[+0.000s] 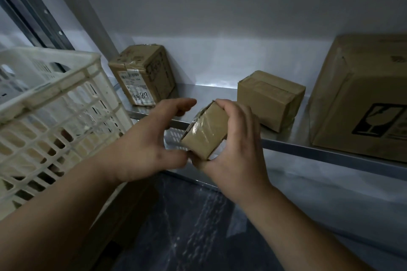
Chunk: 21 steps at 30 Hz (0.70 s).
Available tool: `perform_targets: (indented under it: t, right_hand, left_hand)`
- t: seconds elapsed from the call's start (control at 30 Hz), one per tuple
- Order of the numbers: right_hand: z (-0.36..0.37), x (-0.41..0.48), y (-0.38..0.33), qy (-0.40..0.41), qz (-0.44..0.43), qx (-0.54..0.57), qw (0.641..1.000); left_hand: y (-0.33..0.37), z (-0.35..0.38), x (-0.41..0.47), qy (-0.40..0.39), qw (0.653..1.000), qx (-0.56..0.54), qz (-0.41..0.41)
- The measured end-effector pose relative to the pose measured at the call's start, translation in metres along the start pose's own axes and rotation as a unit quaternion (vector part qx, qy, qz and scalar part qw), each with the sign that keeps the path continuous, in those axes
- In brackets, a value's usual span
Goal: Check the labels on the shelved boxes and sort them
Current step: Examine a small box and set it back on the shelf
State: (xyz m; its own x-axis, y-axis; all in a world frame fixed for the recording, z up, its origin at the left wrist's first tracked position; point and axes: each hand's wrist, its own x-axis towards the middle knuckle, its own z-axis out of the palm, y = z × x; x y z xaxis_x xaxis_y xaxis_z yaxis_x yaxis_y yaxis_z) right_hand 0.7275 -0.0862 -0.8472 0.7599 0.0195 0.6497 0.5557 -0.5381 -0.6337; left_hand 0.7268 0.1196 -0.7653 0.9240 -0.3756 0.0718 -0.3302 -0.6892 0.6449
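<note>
1. Holding the small box (207, 133) just in front of the shelf (308, 149) edge, the right hand (239, 138) keeps a closed grip on it, fingers over the far top and thumb below.
2. The left hand (145, 145) has an open grip, fingers spread and holding nothing, just left of the box. Whether its thumb touches the lower corner is unclear.
3. The box is tilted, its taped face toward the left hand. No label shows, so turning it seems the next step.

Metal shelf (308, 150), labelled box (143, 75) at left back, taped box (271, 99) mid-shelf, big box (361, 99) at right
</note>
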Motion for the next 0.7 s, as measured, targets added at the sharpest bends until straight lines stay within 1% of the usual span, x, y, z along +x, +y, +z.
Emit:
perform_targets:
  t: [0.07,0.1,0.17,0.23,0.33,0.43,0.53,0.63,0.7]
  right_hand:
    - [0.001,-0.001,0.003,0.014,-0.041,-0.05,0.998]
    - [0.003,-0.002,0.005,0.021,-0.057,-0.068,0.996]
    - [0.007,-0.004,0.007,0.039,-0.086,-0.082,0.992]
    - [0.009,-0.006,0.008,0.056,-0.109,-0.075,0.99]
    - [0.011,-0.007,0.01,0.073,-0.13,-0.075,0.986]
    - [0.01,-0.006,0.013,0.088,-0.138,-0.082,0.983]
    - [0.01,-0.006,0.013,0.086,-0.14,-0.086,0.983]
    - [0.002,-0.001,0.014,0.045,-0.123,-0.053,0.99]
    - [-0.009,0.006,0.017,0.011,-0.079,-0.004,0.997]
  left_hand:
    - [0.01,-0.002,0.002,0.025,0.998,-0.059,-0.015]
    - [0.014,-0.001,0.003,0.043,0.997,-0.057,-0.018]
    - [0.023,0.003,0.004,0.068,0.997,-0.011,-0.018]
    - [0.03,0.008,0.003,0.076,0.996,0.04,-0.016]
    - [0.034,0.011,0.002,0.083,0.993,0.079,-0.02]
    - [0.036,0.015,0.002,0.105,0.99,0.097,-0.016]
    - [0.038,0.02,0.003,0.12,0.986,0.108,-0.032]
    - [0.032,0.016,0.004,0.134,0.985,0.098,-0.047]
    - [0.024,0.006,0.003,0.148,0.985,0.064,-0.064]
